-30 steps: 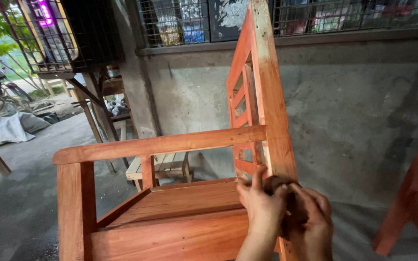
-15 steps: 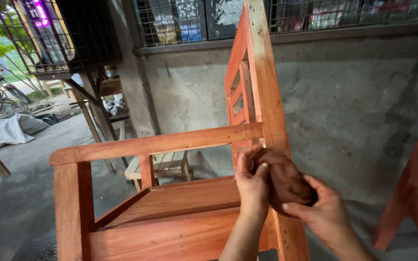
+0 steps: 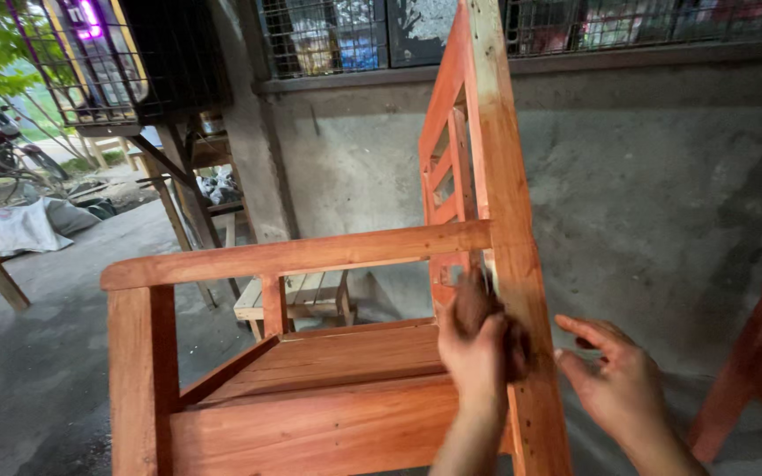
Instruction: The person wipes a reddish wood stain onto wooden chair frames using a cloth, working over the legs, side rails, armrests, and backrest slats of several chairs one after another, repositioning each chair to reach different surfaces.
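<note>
The left hand (image 3: 478, 339) has its fingers clamped on a dark brown rag (image 3: 474, 304), pressed against the tall back post (image 3: 509, 229) of a reddish wooden chair (image 3: 310, 405), just below the armrest (image 3: 302, 256) joint. The hand is motion-blurred. The right hand (image 3: 615, 379), at three o'clock from the post, is empty, fingers spread and slightly curled, just beside the wood. A grey concrete wall (image 3: 663, 194) stands behind at twelve o'clock.
</note>
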